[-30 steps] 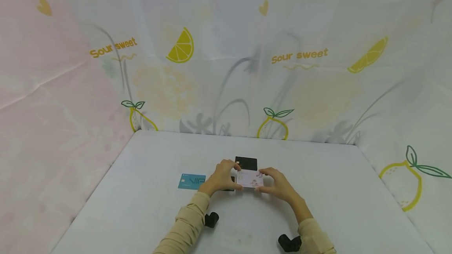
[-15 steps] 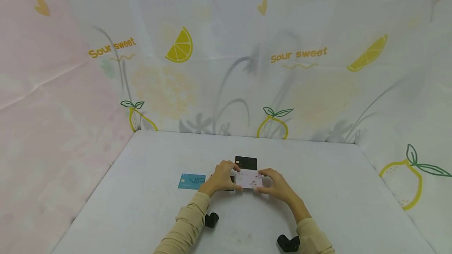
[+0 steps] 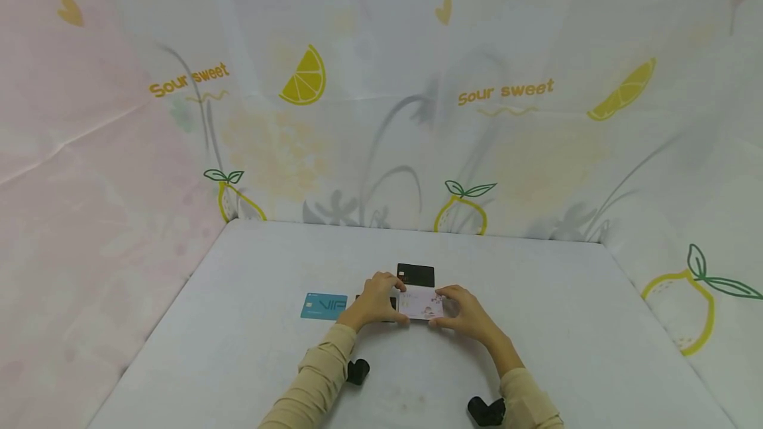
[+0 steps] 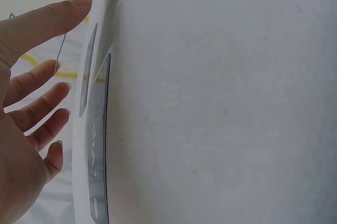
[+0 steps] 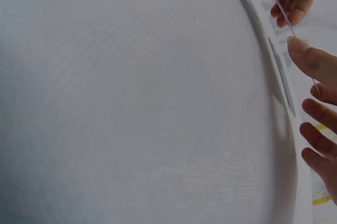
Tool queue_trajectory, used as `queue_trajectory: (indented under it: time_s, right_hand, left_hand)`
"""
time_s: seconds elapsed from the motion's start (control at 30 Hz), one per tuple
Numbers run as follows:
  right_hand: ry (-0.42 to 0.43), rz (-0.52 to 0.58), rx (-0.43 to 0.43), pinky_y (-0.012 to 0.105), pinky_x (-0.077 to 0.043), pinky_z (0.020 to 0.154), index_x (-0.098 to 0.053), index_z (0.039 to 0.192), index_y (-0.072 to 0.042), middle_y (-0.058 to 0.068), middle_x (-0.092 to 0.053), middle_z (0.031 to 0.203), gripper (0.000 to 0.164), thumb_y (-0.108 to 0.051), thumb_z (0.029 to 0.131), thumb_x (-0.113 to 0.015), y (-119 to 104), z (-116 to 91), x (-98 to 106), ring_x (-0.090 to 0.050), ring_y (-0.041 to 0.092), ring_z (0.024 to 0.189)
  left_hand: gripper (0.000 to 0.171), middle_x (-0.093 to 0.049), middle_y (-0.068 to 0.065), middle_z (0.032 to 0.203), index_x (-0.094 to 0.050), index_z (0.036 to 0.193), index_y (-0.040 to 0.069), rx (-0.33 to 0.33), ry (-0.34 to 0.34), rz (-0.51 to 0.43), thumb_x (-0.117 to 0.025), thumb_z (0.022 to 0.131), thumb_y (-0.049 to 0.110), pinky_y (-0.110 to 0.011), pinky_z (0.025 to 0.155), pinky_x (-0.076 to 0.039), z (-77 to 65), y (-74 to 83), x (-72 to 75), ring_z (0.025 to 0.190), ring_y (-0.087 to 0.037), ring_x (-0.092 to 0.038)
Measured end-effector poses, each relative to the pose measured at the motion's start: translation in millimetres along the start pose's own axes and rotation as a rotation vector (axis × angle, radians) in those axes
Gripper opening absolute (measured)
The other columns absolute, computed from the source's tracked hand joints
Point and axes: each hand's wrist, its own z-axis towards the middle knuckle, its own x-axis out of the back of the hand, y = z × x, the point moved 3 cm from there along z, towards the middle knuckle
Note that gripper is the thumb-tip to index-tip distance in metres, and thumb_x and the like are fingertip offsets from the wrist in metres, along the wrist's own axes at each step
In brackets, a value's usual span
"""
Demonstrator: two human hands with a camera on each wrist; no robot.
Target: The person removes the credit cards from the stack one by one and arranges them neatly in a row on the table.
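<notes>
A pale pink card [image 3: 420, 303] with a small flowery print is held level, close over the table, in the head view. My left hand [image 3: 374, 300] pinches its left end between thumb and forefinger. At the opposite end, my right hand [image 3: 467, 313] pinches it the same way. Both wrist views show the card edge-on, as a thin line [image 4: 61, 50] in the left one, above the white surface. Just behind it lies a black card [image 3: 416, 275] with a chip. Another dark card [image 3: 391, 310] is mostly hidden under my left hand.
A teal card [image 3: 324, 306] marked VIP lies left of my left hand. Black devices show beside the left sleeve [image 3: 357, 372] and the right sleeve [image 3: 485, 411]. The white table [image 3: 268, 257] meets a lemon-printed cloth backdrop [image 3: 381, 118] at its far edge.
Over the last second the pink card and my right hand have shifted very slightly left and nearer to me. Both hands keep their pinch, and the other cards have stayed put.
</notes>
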Motion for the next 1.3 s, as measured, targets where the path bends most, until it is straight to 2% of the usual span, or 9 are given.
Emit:
queue_trajectory:
  time_s: [0.5, 0.97, 1.3]
  right_hand:
    - [0.006, -0.01, 0.0, 0.056, -0.039, 0.092, -0.062, 0.112, 0.007, 0.022, -0.06, 0.111, 0.058, -0.021, 0.067, -0.084, 4.7, 1.2, -3.5, -0.052, 0.041, 0.106]
    - [-0.036, -0.003, -0.115, 0.055, -0.037, 0.095, -0.062, 0.115, 0.005, 0.02, -0.055, 0.118, 0.059, -0.022, 0.068, -0.084, 10.0, 1.6, -8.0, -0.043, 0.039, 0.112]
    - [-0.051, -0.02, -0.112, 0.054, -0.037, 0.093, -0.062, 0.113, 0.005, 0.019, -0.053, 0.117, 0.056, -0.022, 0.069, -0.083, 8.6, 2.2, -8.2, -0.042, 0.037, 0.111]
  left_hand:
    - [0.052, -0.056, -0.012, 0.115, -0.065, 0.1, 0.008, 0.036, -0.037, 0.018, -0.087, 0.061, 0.035, -0.05, 0.091, -0.039, 2.1, 0.4, -3.7, 0.111, -0.031, -0.048]
    - [0.052, -0.054, -0.013, 0.118, -0.067, 0.1, 0.008, 0.069, -0.069, -0.003, -0.088, 0.061, 0.035, -0.051, 0.094, -0.037, 3.2, -0.3, -5.3, 0.113, -0.032, -0.046]
    - [0.049, -0.053, -0.013, 0.118, -0.069, 0.097, 0.01, 0.081, -0.084, 0.008, -0.088, 0.06, 0.036, -0.053, 0.091, -0.038, 5.4, -3.3, -6.9, 0.111, -0.031, -0.046]
